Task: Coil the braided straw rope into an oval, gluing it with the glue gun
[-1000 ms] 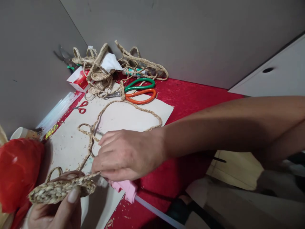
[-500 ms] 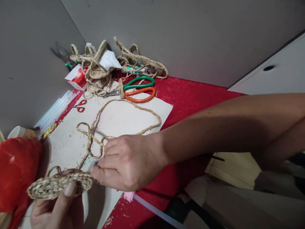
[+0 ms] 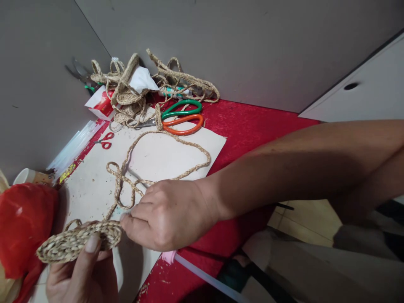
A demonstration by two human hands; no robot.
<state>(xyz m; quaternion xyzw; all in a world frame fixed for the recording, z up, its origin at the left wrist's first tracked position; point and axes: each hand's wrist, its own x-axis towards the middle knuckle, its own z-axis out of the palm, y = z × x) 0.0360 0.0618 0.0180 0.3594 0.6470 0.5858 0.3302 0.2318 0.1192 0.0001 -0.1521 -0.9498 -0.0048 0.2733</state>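
Red tabletop (image 3: pixel 243 123) spreads beyond and under the right grip, with a white sheet (image 3: pixel 164 153) laid on it beneath both hands. The right forearm (image 3: pixel 280 168) reaches in nearly level from the right, and the right hand (image 3: pixel 170 215) lies back upward, knuckles bent, thumb and fingertips drawn together at the right end of the woven coil (image 3: pixel 63 246); whether they pinch it or only touch it cannot be told. The left hand (image 3: pixel 83 275) comes up from below, clamping the coil between a thumb in front and fingers behind, just left of the right fingertips. Braided cord (image 3: pixel 190 143) loops over the sheet beyond both grips. A second ago a short strand stretched from coil to right fingertips; now they sit against it, and the pink piece (image 3: pixel 169 256) just below the right hand is more covered
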